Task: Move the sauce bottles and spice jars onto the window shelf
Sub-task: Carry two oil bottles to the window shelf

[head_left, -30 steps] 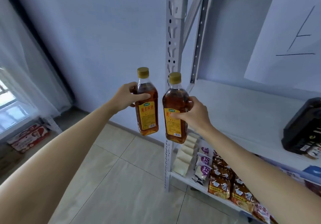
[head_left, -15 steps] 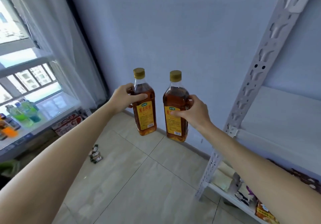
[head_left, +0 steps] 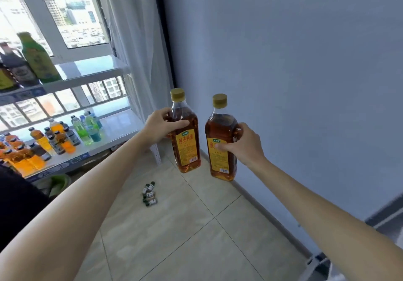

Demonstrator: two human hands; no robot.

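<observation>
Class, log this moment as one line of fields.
left hand: holds amber yellow-capped plastic sauce bottle | right hand: holds matching second bottle | both upright, apart, off the white window shelf

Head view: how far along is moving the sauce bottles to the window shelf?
Done: none visibly shelved. In hand: left hand and right hand each grip an amber yellow-capped sauce bottle in mid-air. Left: setting both on the white window shelf, beside coloured drink bottles.

Left bottle (head_left: 187,136) yellow label: "葱姜料酒". Shelf edge tag (head_left: 54,169): "24", "2".

Two sauce bottles (head_left: 188,136); two hands (head_left: 160,125).
</observation>
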